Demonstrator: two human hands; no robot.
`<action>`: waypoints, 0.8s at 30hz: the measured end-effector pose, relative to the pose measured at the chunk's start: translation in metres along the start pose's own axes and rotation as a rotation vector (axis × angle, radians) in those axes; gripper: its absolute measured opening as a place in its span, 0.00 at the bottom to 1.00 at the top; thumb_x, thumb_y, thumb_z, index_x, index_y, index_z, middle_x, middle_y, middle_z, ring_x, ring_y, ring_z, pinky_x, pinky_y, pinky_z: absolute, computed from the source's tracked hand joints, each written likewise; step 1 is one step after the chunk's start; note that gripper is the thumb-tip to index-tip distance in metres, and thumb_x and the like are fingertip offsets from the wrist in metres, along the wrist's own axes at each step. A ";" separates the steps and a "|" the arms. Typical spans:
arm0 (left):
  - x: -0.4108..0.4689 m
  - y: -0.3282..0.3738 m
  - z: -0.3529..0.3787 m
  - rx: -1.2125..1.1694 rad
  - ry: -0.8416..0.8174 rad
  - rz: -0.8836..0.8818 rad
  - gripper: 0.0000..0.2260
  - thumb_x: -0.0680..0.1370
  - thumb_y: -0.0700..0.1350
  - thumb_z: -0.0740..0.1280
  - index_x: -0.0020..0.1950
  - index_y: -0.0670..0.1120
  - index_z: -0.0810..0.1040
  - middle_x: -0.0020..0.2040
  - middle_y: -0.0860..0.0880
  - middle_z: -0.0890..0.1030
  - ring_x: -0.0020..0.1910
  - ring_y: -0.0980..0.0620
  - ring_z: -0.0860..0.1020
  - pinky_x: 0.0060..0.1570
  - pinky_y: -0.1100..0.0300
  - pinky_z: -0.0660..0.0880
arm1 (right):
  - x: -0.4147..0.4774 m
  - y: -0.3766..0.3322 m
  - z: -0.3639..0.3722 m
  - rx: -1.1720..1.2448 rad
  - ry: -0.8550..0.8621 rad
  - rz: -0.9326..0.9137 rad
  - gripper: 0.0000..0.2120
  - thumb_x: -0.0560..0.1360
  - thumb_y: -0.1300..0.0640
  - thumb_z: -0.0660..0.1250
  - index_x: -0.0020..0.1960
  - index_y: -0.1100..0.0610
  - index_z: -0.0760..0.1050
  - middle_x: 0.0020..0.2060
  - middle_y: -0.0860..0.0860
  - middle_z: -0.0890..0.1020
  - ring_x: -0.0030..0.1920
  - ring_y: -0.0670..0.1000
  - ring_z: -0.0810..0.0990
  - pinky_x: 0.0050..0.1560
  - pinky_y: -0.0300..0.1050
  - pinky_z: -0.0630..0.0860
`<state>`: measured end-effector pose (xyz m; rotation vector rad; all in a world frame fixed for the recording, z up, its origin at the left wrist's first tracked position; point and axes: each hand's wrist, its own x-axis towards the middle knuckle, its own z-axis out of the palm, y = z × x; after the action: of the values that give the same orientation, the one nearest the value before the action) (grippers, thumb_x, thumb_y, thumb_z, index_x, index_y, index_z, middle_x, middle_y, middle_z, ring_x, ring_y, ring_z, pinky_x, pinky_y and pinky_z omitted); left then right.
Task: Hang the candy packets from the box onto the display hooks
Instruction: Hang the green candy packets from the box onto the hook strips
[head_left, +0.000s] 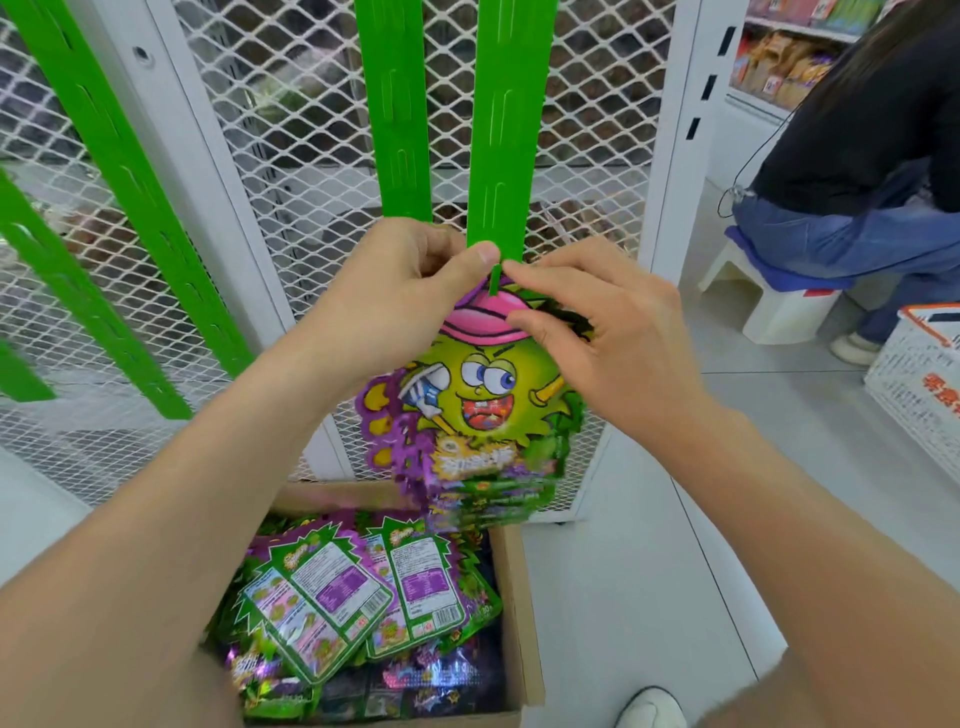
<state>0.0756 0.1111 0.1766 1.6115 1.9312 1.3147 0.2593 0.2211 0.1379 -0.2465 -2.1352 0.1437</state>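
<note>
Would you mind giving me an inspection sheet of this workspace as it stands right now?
Surface: grey tiled floor under cardboard box.
Job's things: candy packets bunched at lower tab of green strip; more in the box.
Clutter: white basket at right.
Grippers: left hand pinches strip end; right hand pinches packets' top.
Cables: thin black cord by seated person.
Surroundings: white mesh rack, stool under that person, stocked shelves.

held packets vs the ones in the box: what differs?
1. Face: the held packets show the cartoon front; the box packets show label-printed backs.
2. Pose: the held packets hang upright below the green strip; the box packets lie flat in the cardboard box.
3. Contact: the right hand pinches the held packets' top and the left hand pinches the green strip's end; the box packets are untouched.
Shared: purple-and-green print.
</note>
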 end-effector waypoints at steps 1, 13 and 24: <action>0.000 -0.001 -0.003 0.049 0.004 0.048 0.19 0.86 0.54 0.66 0.46 0.39 0.81 0.42 0.30 0.80 0.35 0.49 0.72 0.37 0.52 0.69 | -0.002 -0.001 0.001 -0.023 -0.003 0.006 0.16 0.78 0.59 0.77 0.65 0.59 0.84 0.53 0.55 0.84 0.52 0.55 0.83 0.53 0.51 0.79; -0.071 -0.080 0.008 0.661 0.153 0.193 0.07 0.81 0.44 0.67 0.59 0.47 0.75 0.55 0.46 0.77 0.54 0.41 0.77 0.54 0.44 0.74 | -0.045 -0.053 0.058 -0.050 -0.916 0.119 0.05 0.77 0.53 0.64 0.45 0.49 0.78 0.39 0.50 0.80 0.43 0.57 0.81 0.44 0.54 0.81; -0.214 -0.263 0.068 0.935 -0.956 -0.622 0.58 0.71 0.75 0.69 0.86 0.46 0.41 0.86 0.38 0.47 0.81 0.26 0.56 0.76 0.33 0.64 | -0.123 -0.080 0.149 -0.243 -1.739 0.140 0.09 0.81 0.65 0.63 0.44 0.58 0.69 0.41 0.52 0.71 0.35 0.51 0.71 0.29 0.46 0.68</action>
<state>0.0317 -0.0367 -0.1335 1.3000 2.0920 -0.6252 0.1893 0.1135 -0.0274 -0.5210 -3.8741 0.2132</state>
